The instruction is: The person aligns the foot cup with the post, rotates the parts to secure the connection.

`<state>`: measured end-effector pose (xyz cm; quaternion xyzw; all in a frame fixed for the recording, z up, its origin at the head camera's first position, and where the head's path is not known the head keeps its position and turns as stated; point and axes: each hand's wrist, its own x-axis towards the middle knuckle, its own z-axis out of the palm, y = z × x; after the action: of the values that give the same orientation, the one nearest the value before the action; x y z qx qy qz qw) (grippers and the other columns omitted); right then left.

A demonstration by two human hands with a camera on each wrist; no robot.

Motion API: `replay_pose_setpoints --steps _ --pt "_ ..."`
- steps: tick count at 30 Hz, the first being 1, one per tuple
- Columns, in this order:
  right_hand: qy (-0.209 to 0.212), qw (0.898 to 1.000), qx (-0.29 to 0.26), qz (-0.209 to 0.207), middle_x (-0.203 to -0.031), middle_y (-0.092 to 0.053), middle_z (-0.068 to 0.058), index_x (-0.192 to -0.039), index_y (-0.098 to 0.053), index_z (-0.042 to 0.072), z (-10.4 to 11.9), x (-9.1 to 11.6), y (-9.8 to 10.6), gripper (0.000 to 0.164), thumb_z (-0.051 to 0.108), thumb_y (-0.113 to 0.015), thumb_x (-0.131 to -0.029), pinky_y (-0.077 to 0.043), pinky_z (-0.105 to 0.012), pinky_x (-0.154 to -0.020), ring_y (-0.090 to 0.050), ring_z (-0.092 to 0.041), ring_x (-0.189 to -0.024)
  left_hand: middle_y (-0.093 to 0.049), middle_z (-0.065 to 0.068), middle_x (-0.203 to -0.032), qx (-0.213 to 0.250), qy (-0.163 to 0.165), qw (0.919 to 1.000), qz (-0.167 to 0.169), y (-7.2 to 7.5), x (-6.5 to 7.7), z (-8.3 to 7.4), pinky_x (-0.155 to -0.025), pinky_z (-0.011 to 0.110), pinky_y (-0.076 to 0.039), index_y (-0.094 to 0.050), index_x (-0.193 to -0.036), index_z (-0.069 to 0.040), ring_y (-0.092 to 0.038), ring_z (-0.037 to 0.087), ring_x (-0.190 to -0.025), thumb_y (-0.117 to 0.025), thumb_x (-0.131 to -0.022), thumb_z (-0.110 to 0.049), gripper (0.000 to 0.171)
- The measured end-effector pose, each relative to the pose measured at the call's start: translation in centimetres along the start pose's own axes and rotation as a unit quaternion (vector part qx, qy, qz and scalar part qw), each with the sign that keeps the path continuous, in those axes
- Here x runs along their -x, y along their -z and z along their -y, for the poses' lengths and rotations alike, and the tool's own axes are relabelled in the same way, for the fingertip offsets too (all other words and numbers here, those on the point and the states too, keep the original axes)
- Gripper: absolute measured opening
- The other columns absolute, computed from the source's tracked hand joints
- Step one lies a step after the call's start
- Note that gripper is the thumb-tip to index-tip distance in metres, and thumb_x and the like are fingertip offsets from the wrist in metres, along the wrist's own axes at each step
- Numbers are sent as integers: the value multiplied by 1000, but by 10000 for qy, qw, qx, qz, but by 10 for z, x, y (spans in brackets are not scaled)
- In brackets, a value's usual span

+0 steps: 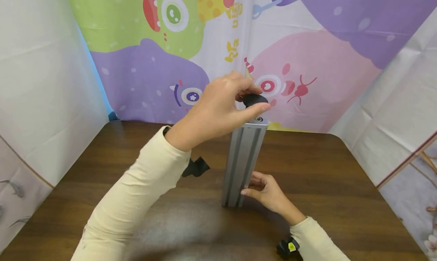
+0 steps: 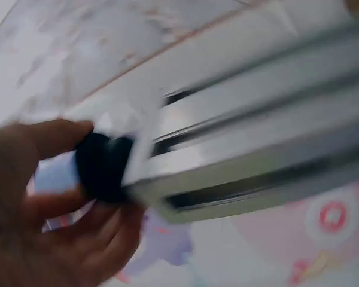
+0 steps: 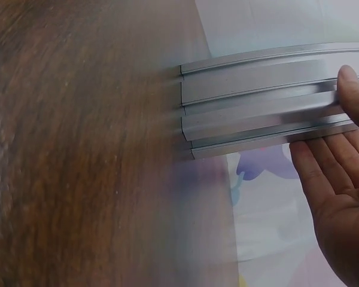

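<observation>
A silver slotted aluminium profile [image 1: 243, 158] stands upright on the brown wooden table. On its top end sits a black round knob [image 1: 255, 100], which my left hand [image 1: 216, 107] pinches between thumb and fingers. The left wrist view shows this black knob [image 2: 105, 167] against the profile's end, though blurred. Lower down, my right hand [image 1: 269, 192] holds the profile near its base from the right. In the right wrist view the thumb lies on one slotted face of the profile [image 3: 257, 89], with the fingers along another side.
The wooden table [image 1: 307, 170] reaches back to a cartoon-printed curtain [image 1: 133, 79]. White sheets [image 1: 47, 63] hang at both sides. A black strap-like piece [image 1: 196, 167] shows beside the left sleeve, and a black device with a yellow label [image 1: 288, 247] is at the right wrist.
</observation>
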<state>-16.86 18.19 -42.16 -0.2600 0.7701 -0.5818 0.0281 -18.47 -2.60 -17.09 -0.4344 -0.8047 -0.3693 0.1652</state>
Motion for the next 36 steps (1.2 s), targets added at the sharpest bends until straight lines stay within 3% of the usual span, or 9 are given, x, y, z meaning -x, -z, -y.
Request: replay_pose_setpoints --steps 3,6,16,19,21,23,26,29,36 --pt "-87 9999 37 -46 -107 -67 -25 -116 -60 -10 0 0 -1 39 -1 -73 -80 -54 -26 -79 -66 -8 -93 -56 11 -135 2258 353 9670 1122 13 0 13 -99 28 -44 -51 -135 4 -55 15 -120 -53 -97 -7 39" --pt "-148 9999 51 -27 -108 -67 -25 -117 -60 -10 0 0 -2 40 0 -73 -81 -54 -26 -79 -66 -9 -93 -45 11 -146 3416 523 9237 1656 19 1 24 -107 31 -37 -40 -142 5 -45 14 -132 -44 -99 0 43" --pt "-120 9998 138 -15 -110 -66 -25 -119 -59 -9 -1 1 0 41 1 -73 -82 -54 -26 -80 -66 -8 -94 -43 9 -148 3314 170 9292 1628 15 1 29 -110 29 -32 -39 -143 3 -39 10 -135 -42 -100 -3 44" --pt "-73 9999 149 5 -110 -66 -25 -119 -59 -9 -1 1 1 41 1 -73 -82 -54 -27 -80 -66 -9 -95 -45 9 -146 2648 20 9570 1184 10 3 22 -107 27 -35 -39 -144 1 -44 11 -132 -43 -101 -8 44" --pt "-53 9999 155 25 -110 -67 -23 -119 -60 -8 -1 0 1 41 2 -73 -82 -54 -27 -80 -66 -9 -95 -52 8 -140 1540 -113 9861 610 5 5 15 -104 26 -39 -44 -142 -3 -49 11 -126 -48 -101 -19 45" --pt "-32 9999 159 47 -110 -67 -22 -120 -60 -7 0 -1 1 41 3 -73 -82 -54 -28 -81 -66 -10 -96 -61 8 -127 88 -249 9996 -92 -1 7 6 -93 26 -45 -53 -134 -2 -58 15 -112 -56 -97 -34 49" --pt "-54 9999 140 66 -111 -68 -20 -119 -61 -5 2 -1 2 41 4 -74 -82 -54 -28 -82 -66 -11 -96 -64 9 -98 -1723 -419 9777 -1122 -9 8 -3 -75 27 -48 -65 -111 -1 -58 18 -85 -66 -87 -50 55" --pt "-69 9999 115 94 -112 -67 -19 -120 -61 -4 3 -1 2 41 4 -74 -82 -54 -28 -83 -66 -11 -97 -55 6 -78 -2450 -516 9536 -1673 -15 7 -7 -60 27 -42 -63 -88 -1 -47 18 -67 -69 -81 -56 56" --pt "-49 9999 28 96 -112 -67 -21 -120 -60 -5 2 -1 1 41 3 -73 -82 -53 -28 -84 -66 -11 -98 -54 4 -74 -2107 -231 9643 -1590 -14 5 -7 -61 27 -41 -63 -79 -3 -49 17 -67 -75 -78 -51 49"
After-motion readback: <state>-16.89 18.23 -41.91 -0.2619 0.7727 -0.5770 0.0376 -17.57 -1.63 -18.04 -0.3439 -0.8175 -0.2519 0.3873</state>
